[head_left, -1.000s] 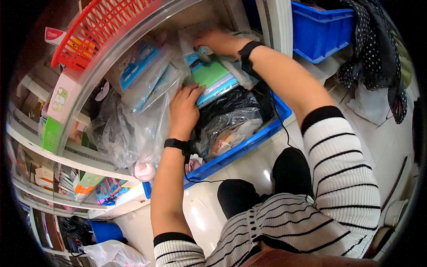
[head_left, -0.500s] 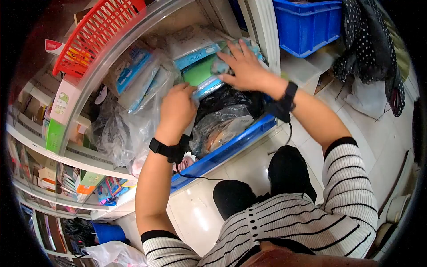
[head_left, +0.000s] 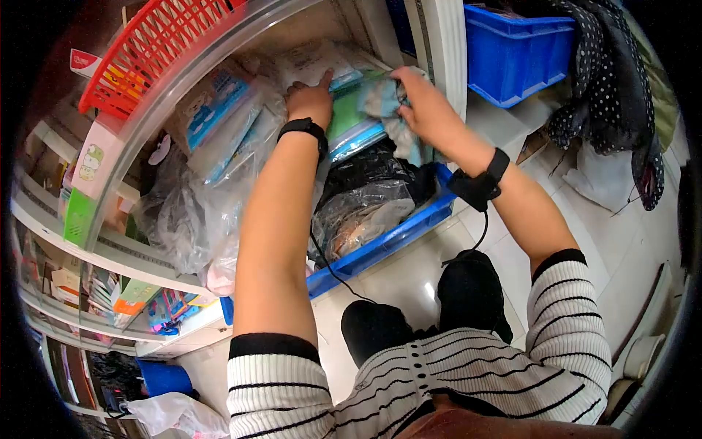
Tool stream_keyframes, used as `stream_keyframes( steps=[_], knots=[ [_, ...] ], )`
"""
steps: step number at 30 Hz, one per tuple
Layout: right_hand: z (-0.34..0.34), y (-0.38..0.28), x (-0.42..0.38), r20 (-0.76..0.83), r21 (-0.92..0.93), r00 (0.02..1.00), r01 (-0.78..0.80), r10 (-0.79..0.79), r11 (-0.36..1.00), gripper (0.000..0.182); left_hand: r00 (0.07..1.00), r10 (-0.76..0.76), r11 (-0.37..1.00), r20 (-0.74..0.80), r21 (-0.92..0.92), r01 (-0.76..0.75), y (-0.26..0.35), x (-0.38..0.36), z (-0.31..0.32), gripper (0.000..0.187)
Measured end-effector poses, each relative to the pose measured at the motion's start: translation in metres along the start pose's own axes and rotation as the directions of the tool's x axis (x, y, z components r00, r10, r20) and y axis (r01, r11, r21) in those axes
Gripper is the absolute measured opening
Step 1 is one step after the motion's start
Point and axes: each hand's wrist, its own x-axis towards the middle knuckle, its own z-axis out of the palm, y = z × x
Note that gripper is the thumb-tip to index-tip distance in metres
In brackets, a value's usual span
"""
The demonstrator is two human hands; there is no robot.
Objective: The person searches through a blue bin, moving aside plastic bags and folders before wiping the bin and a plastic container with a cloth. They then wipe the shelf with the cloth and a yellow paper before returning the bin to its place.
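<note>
My left hand (head_left: 310,101) lies on clear plastic packages at the back of a blue-rimmed bin (head_left: 380,249), its fingers spread. My right hand (head_left: 422,101) pinches a light blue and grey patterned cloth (head_left: 382,99) at the bin's right side. Between the hands is a green item (head_left: 346,117) in a clear package with a blue edge. Below it sit a black plastic bag (head_left: 376,170) and a clear bag (head_left: 365,219) with something brownish inside. More clear packages with blue parts (head_left: 218,117) lie left of my left hand.
A red basket (head_left: 146,66) stands on the glass-edged shelf at upper left. A blue crate (head_left: 515,55) and a dotted black cloth (head_left: 610,88) are at upper right. Lower left are stocked shelves, a blue bucket (head_left: 164,377) and a white bag (head_left: 175,415).
My left hand has moved up and right, from the front of the green package onto the packages behind. My right hand has shifted right and now grips the patterned cloth, which hangs more spread out.
</note>
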Motion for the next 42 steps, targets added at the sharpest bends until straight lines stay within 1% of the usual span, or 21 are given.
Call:
stream_keyframes(
  steps=[1, 2, 3, 4, 6, 9, 10, 12, 13, 14, 16, 18, 19, 20, 22, 25, 29, 31, 35, 38, 42],
  knots=[
    [-0.001, 0.001, 0.008, 0.004, -0.002, 1.000, 0.003, -0.003, 1.000, 0.048, 0.992, -0.066, 0.997, 0.104, -0.035, 0.070, -0.001, 0.005, -0.001, 0.047],
    [-0.001, 0.005, 0.020, -0.023, -0.048, 1.000, -0.015, 0.013, 0.999, 0.044, 0.992, -0.069, 0.997, 0.101, -0.039, 0.073, -0.003, 0.007, 0.001, 0.047],
    [0.000, 0.009, 0.033, -0.051, -0.092, 0.998, -0.034, 0.030, 0.995, 0.041, 0.999, -0.036, 0.999, 0.022, 0.032, 0.036, -0.005, 0.008, 0.004, 0.047],
    [0.001, 0.012, 0.049, -0.097, -0.141, 0.994, 0.026, -0.040, 0.990, 0.036, 0.999, 0.004, 0.994, -0.051, 0.107, 0.001, -0.006, 0.006, 0.005, 0.048],
    [0.009, 0.023, 0.088, -0.115, -0.259, 0.985, 0.099, -0.132, 0.961, 0.027, 0.999, 0.020, 0.995, -0.051, 0.094, -0.015, -0.006, 0.000, 0.002, 0.049],
    [0.038, 0.036, 0.147, -0.082, -0.288, 0.985, 0.123, -0.153, 0.950, 0.024, 0.995, 0.038, 0.995, -0.090, 0.100, -0.029, -0.007, 0.003, 0.009, 0.050],
    [0.053, 0.040, 0.162, -0.121, -0.251, 0.977, 0.139, -0.174, 0.958, 0.018, 0.992, 0.045, 0.993, -0.121, 0.116, -0.031, -0.007, 0.004, 0.012, 0.049],
    [0.077, 0.057, 0.188, -0.162, -0.212, 0.966, 0.167, -0.203, 0.963, 0.018, 0.988, 0.045, 0.995, -0.147, 0.093, -0.032, -0.008, 0.005, 0.019, 0.049],
    [0.093, 0.072, 0.201, -0.119, -0.343, 0.964, 0.184, -0.237, 0.921, 0.017, 0.984, 0.054, 0.997, -0.169, 0.072, -0.042, -0.008, 0.004, 0.020, 0.049],
    [0.109, 0.088, 0.214, -0.073, -0.467, 0.962, 0.201, -0.263, 0.861, 0.017, 0.997, 0.060, 0.991, 0.046, 0.117, -0.065, -0.007, 0.004, 0.003, 0.066],
    [0.133, 0.107, 0.237, 0.019, -0.684, 0.954, 0.230, -0.299, 0.692, 0.017, 0.998, 0.047, 0.993, 0.040, 0.108, -0.051, -0.007, 0.001, 0.002, 0.067],
    [0.139, 0.114, 0.247, 0.369, -0.685, 0.924, 0.342, -0.099, 0.643, 0.030, 0.995, 0.027, 0.997, 0.092, 0.071, -0.034, -0.004, 0.000, -0.005, 0.071],
    [0.145, 0.122, 0.241, 0.369, -0.680, 0.923, 0.348, -0.109, 0.645, 0.030, 0.996, 0.018, 0.997, 0.090, 0.075, -0.024, -0.005, 0.000, -0.005, 0.071],
    [0.152, 0.129, 0.233, 0.295, -0.571, 0.943, 0.304, -0.155, 0.763, 0.032, 0.997, 0.034, 0.997, 0.070, 0.063, -0.039, -0.006, -0.001, -0.005, 0.071],
    [0.150, 0.124, 0.236, 0.479, -0.410, 0.872, 0.322, -0.099, 0.853, 0.040, 0.996, 0.047, 0.997, 0.072, 0.059, -0.051, -0.004, -0.001, -0.007, 0.069],
    [0.161, 0.142, 0.241, 0.500, -0.387, 0.862, 0.310, -0.085, 0.868, 0.038, 0.998, 0.063, 0.996, -0.001, 0.068, -0.063, -0.007, -0.001, 0.001, 0.068],
    [0.161, 0.161, 0.244, 0.517, -0.390, 0.855, 0.272, -0.035, 0.880, 0.035, 0.997, 0.035, 0.998, 0.062, 0.056, -0.038, -0.005, 0.000, -0.002, 0.068],
    [0.160, 0.168, 0.242, 0.523, -0.401, 0.852, 0.259, -0.012, 0.879, 0.034, 0.998, 0.066, 0.995, 0.000, 0.078, -0.065, -0.005, 0.000, 0.003, 0.068],
    [0.157, 0.174, 0.238, 0.535, -0.448, 0.843, 0.229, 0.055, 0.864, 0.031, 0.998, 0.069, 0.996, 0.002, 0.064, -0.069, -0.006, 0.003, 0.005, 0.069],
    [0.152, 0.174, 0.230, 0.548, -0.482, 0.830, 0.209, 0.106, 0.851, 0.029, 0.998, 0.070, 0.989, 0.004, 0.128, -0.070, -0.005, 0.001, 0.003, 0.070],
    [0.138, 0.170, 0.209, 0.580, -0.531, 0.795, 0.202, 0.179, 0.823, 0.026, 0.993, 0.049, 0.992, 0.106, 0.112, -0.061, -0.001, 0.000, -0.008, 0.073]
  ],
)
